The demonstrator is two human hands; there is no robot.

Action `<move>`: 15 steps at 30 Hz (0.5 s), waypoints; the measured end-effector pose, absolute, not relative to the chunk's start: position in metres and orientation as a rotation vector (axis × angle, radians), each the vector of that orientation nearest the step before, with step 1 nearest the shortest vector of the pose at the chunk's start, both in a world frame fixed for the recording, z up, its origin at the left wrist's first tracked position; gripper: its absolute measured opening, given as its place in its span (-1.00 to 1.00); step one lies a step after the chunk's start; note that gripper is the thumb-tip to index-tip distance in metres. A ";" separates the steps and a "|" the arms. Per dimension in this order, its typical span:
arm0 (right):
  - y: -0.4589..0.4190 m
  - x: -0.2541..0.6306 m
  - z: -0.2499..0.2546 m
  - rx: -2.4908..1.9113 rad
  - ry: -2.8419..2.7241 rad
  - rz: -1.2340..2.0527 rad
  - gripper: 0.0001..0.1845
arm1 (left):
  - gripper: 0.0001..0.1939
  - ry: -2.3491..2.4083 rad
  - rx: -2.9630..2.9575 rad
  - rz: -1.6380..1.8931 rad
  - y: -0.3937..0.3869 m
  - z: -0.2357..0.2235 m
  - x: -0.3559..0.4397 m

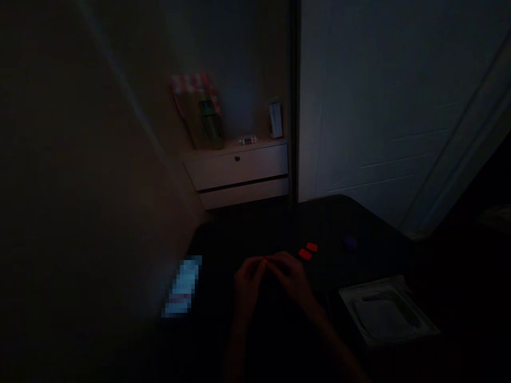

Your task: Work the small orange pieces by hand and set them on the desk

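The room is very dark. Over the black table, my left hand (248, 281) and my right hand (293, 277) meet at the fingertips, thumbs and fingers pinched together. A small red piece (266, 259) shows faintly between them; its shape is too dim to make out. Just beyond my right hand, two flat, bright red pieces (305, 255) lie close together on the table. Further right is a small purple lump (349, 243), its kind unclear.
A lit, blurred-out screen (183, 287) is at the left. A pale, shallow tray-like thing (389, 311) lies at the right. Behind the black table (255, 229) stand a drawer cabinet (243, 170), a green bottle (211, 125) and a white door (371, 106).
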State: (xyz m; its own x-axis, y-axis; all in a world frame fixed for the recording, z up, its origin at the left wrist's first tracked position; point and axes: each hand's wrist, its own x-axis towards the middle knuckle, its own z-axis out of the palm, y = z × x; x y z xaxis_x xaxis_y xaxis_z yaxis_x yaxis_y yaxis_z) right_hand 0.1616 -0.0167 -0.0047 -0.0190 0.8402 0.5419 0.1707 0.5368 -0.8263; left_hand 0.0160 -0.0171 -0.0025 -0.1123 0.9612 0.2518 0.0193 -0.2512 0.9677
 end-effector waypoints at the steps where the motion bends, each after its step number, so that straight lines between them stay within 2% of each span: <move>1: -0.017 0.161 -0.005 -0.903 -1.519 0.669 -0.83 | -0.73 1.173 1.341 1.481 -0.017 -0.003 0.016; 9: -0.016 0.162 -0.005 -1.001 -1.469 0.640 -0.86 | -0.71 1.183 1.305 1.514 -0.016 -0.004 0.016; 15: -0.014 0.162 -0.008 -1.009 -1.444 0.643 -0.76 | -0.65 1.184 1.282 1.525 -0.013 -0.012 0.013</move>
State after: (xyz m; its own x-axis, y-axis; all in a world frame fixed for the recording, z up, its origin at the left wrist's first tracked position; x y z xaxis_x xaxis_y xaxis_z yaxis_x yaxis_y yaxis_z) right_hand 0.1617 -0.0144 -0.0081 0.0764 0.8655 0.4950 0.2118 0.4710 -0.8563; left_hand 0.0131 -0.0128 -0.0120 -0.1654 0.9576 0.2359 -0.0087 -0.2406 0.9706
